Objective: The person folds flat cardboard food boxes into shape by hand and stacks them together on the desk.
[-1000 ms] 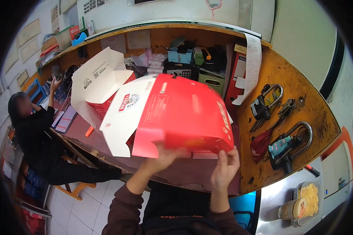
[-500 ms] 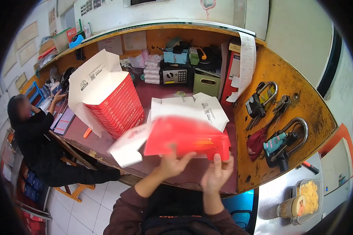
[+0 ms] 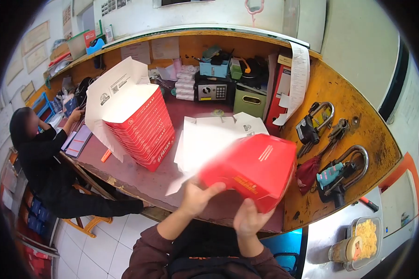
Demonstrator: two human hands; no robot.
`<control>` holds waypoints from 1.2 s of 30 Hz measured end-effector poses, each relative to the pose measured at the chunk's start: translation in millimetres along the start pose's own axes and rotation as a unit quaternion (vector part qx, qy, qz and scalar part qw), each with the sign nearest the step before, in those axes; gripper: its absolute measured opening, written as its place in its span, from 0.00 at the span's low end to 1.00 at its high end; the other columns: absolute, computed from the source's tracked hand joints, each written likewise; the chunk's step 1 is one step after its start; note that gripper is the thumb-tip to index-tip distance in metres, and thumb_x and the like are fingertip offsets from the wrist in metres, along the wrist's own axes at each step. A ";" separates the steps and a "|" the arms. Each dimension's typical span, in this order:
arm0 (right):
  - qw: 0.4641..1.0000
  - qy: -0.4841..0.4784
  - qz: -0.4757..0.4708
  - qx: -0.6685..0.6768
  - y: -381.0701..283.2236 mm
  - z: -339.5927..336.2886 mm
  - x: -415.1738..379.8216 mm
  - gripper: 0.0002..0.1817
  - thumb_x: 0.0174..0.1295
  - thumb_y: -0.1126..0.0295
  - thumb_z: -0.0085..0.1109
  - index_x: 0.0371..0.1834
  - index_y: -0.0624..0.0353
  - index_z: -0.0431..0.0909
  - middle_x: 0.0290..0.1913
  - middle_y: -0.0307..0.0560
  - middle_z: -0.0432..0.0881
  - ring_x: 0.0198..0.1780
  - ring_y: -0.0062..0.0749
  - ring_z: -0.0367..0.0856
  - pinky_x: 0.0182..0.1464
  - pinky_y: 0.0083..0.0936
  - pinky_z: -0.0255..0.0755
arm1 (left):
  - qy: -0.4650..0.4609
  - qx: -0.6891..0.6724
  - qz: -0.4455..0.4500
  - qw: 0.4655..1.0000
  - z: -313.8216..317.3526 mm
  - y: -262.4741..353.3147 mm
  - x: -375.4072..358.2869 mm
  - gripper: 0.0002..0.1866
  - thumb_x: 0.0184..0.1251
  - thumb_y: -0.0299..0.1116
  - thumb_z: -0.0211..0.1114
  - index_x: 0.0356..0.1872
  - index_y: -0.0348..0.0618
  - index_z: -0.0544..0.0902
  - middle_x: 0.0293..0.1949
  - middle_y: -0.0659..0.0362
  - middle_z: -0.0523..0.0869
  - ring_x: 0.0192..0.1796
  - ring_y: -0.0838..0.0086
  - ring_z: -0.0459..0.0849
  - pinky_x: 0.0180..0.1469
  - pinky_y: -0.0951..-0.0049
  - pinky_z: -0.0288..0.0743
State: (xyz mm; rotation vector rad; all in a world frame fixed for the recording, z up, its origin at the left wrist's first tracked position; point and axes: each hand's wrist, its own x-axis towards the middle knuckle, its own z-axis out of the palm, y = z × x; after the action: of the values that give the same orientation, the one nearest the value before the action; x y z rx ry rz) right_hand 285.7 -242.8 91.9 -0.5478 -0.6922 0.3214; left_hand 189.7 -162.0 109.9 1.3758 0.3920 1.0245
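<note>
Both hands hold a red cardboard food box (image 3: 258, 160), partly formed, over the front of the desk. Its near and upper red faces show, and a white flap trails blurred at its left. My left hand (image 3: 198, 195) grips the box's lower left edge, thumb on the red face. Below the box's lower right side, my right hand (image 3: 251, 217) presses its thumb against the card; its other fingers are partly hidden. Behind the box lie flat white box blanks (image 3: 205, 139). A tall nested stack of red boxes (image 3: 144, 125) with white insides stands to the left.
The maroon desk (image 3: 125, 162) has a wooden side panel (image 3: 372, 153) holding padlocks (image 3: 312, 125) and keys. A small safe (image 3: 212, 91) and a green box (image 3: 250, 101) stand at the back. Another person (image 3: 42, 162) sits at the left. Food containers (image 3: 365, 239) stand at right.
The red box has turned and shifted right, now looking deeper and more box-shaped. Its white flap has swung in behind it. My hands stay beneath it, the right slightly lower.
</note>
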 end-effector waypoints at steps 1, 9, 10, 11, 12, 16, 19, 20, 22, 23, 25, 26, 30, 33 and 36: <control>0.999 0.016 0.013 0.041 9.3 10.1 -10.6 0.29 0.49 0.83 0.56 0.57 0.59 0.60 0.52 0.48 0.71 0.53 0.33 0.71 0.57 0.33 0.64 | 0.019 -0.101 0.000 0.995 10.0 -5.5 -0.7 0.30 0.49 0.41 0.70 0.53 0.39 0.71 0.49 0.59 0.77 0.53 0.74 0.74 0.56 0.70 0.65; 0.938 -0.213 -0.027 -0.273 40.3 -22.5 -7.5 0.18 0.49 0.74 0.62 0.46 0.63 0.74 0.47 0.50 0.76 0.55 0.36 0.70 0.60 0.36 0.59 | 0.028 -0.326 -0.207 0.922 -13.9 2.7 7.7 0.27 0.62 0.49 0.53 0.56 0.39 0.66 0.52 0.54 0.75 0.53 0.69 0.74 0.57 0.65 0.66; 0.818 -0.368 -0.149 -0.416 45.3 -37.4 -1.7 0.21 0.53 0.69 0.60 0.51 0.62 0.71 0.51 0.52 0.74 0.56 0.39 0.69 0.60 0.38 0.58 | 0.039 -0.343 -0.244 0.907 -25.1 5.3 11.1 0.26 0.63 0.46 0.52 0.55 0.38 0.67 0.51 0.53 0.75 0.53 0.68 0.75 0.56 0.64 0.66; 0.817 -0.368 -0.148 -0.418 54.3 -60.0 0.6 0.21 0.53 0.69 0.60 0.51 0.62 0.71 0.51 0.52 0.74 0.56 0.39 0.69 0.60 0.38 0.58 | 0.033 -0.325 -0.245 0.913 -38.3 4.6 16.2 0.24 0.62 0.41 0.53 0.53 0.34 0.68 0.49 0.50 0.77 0.50 0.66 0.77 0.55 0.63 0.69; 0.927 -0.287 -0.012 -0.241 66.0 -91.4 -0.4 0.24 0.57 0.64 0.55 0.55 0.62 0.65 0.54 0.53 0.70 0.58 0.40 0.68 0.60 0.38 0.59 | 0.004 -0.324 -0.252 0.912 -63.8 -13.5 19.6 0.22 0.60 0.39 0.55 0.51 0.33 0.69 0.46 0.49 0.78 0.47 0.67 0.79 0.51 0.66 0.72; 0.973 -0.161 0.146 -0.080 34.4 -135.8 32.0 0.29 0.64 0.56 0.43 0.63 0.63 0.54 0.61 0.52 0.63 0.60 0.40 0.66 0.58 0.38 0.66 | -0.091 -0.136 -0.202 0.966 -109.6 4.0 26.3 0.26 0.58 0.36 0.58 0.55 0.31 0.66 0.50 0.52 0.76 0.50 0.72 0.77 0.52 0.71 0.72; 0.934 -0.141 0.329 0.002 7.1 -107.1 43.9 0.26 0.61 0.62 0.50 0.59 0.66 0.59 0.54 0.53 0.71 0.54 0.39 0.72 0.52 0.34 0.70 | -0.125 -0.072 -0.128 0.981 -116.1 3.4 30.1 0.31 0.57 0.39 0.61 0.58 0.31 0.63 0.54 0.53 0.73 0.52 0.72 0.75 0.54 0.71 0.70; 0.934 -0.140 0.329 0.002 3.5 -90.8 44.8 0.26 0.61 0.62 0.50 0.59 0.66 0.59 0.54 0.53 0.71 0.54 0.39 0.72 0.52 0.34 0.70 | -0.117 -0.086 -0.088 0.985 -116.8 1.6 31.2 0.34 0.56 0.41 0.62 0.59 0.31 0.61 0.55 0.54 0.72 0.54 0.72 0.74 0.55 0.71 0.69; 0.930 -0.059 0.363 -0.006 3.4 -66.7 43.5 0.24 0.63 0.62 0.48 0.58 0.66 0.61 0.52 0.51 0.72 0.52 0.36 0.73 0.52 0.31 0.70 | -0.038 -0.186 -0.060 0.980 -94.1 8.8 25.4 0.37 0.56 0.46 0.63 0.60 0.32 0.60 0.57 0.54 0.70 0.56 0.72 0.72 0.57 0.71 0.66; 0.924 -0.021 0.381 -0.011 3.8 -56.1 40.7 0.23 0.63 0.63 0.47 0.57 0.66 0.62 0.51 0.50 0.73 0.51 0.34 0.74 0.52 0.31 0.70 | -0.144 -0.289 -0.083 0.943 -87.3 11.8 23.1 0.35 0.59 0.46 0.60 0.60 0.33 0.61 0.56 0.55 0.71 0.56 0.72 0.71 0.59 0.70 0.64; 0.954 -0.002 0.300 -0.002 11.9 -32.0 29.2 0.20 0.63 0.65 0.48 0.54 0.65 0.64 0.47 0.46 0.74 0.47 0.28 0.74 0.49 0.27 0.70 | -0.243 -0.132 -0.076 0.958 -76.8 -12.4 12.8 0.33 0.62 0.51 0.53 0.61 0.37 0.60 0.56 0.53 0.71 0.53 0.67 0.74 0.53 0.65 0.68; 0.980 -0.022 0.198 0.010 15.7 -25.4 25.2 0.17 0.62 0.66 0.50 0.51 0.64 0.65 0.44 0.43 0.75 0.44 0.23 0.75 0.46 0.24 0.71 | -0.219 0.129 -0.041 0.966 -72.0 -38.6 1.4 0.34 0.63 0.55 0.50 0.62 0.40 0.59 0.57 0.50 0.70 0.50 0.62 0.78 0.46 0.60 0.74; 0.997 -0.040 0.030 0.062 22.8 -15.6 11.2 0.19 0.57 0.71 0.57 0.52 0.62 0.66 0.46 0.44 0.74 0.45 0.25 0.74 0.49 0.25 0.69 | -0.314 -0.440 -0.174 0.823 -33.0 -54.2 -21.5 0.31 0.64 0.56 0.46 0.59 0.43 0.62 0.45 0.54 0.74 0.44 0.67 0.77 0.38 0.66 0.74; 0.997 0.040 0.004 0.058 23.3 -2.3 7.0 0.22 0.56 0.74 0.58 0.53 0.63 0.64 0.47 0.45 0.73 0.46 0.28 0.74 0.50 0.26 0.69 | -0.259 -0.607 -0.117 0.742 -8.4 -42.9 -20.6 0.30 0.62 0.59 0.47 0.54 0.45 0.66 0.32 0.60 0.71 0.33 0.75 0.73 0.29 0.74 0.68; 0.997 0.078 -0.020 0.019 23.4 1.5 8.6 0.21 0.56 0.76 0.57 0.53 0.64 0.64 0.48 0.46 0.73 0.48 0.29 0.74 0.51 0.27 0.68 | -0.091 -0.227 -0.070 0.967 0.7 -29.9 -13.3 0.28 0.56 0.58 0.56 0.46 0.45 0.67 0.24 0.65 0.62 0.23 0.81 0.59 0.23 0.82 0.55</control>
State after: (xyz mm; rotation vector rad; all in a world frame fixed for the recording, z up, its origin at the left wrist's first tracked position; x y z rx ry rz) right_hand 288.5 -219.3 83.9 -0.5153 -0.5451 0.2514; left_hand 193.9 -168.9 78.3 1.0006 0.1027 0.8016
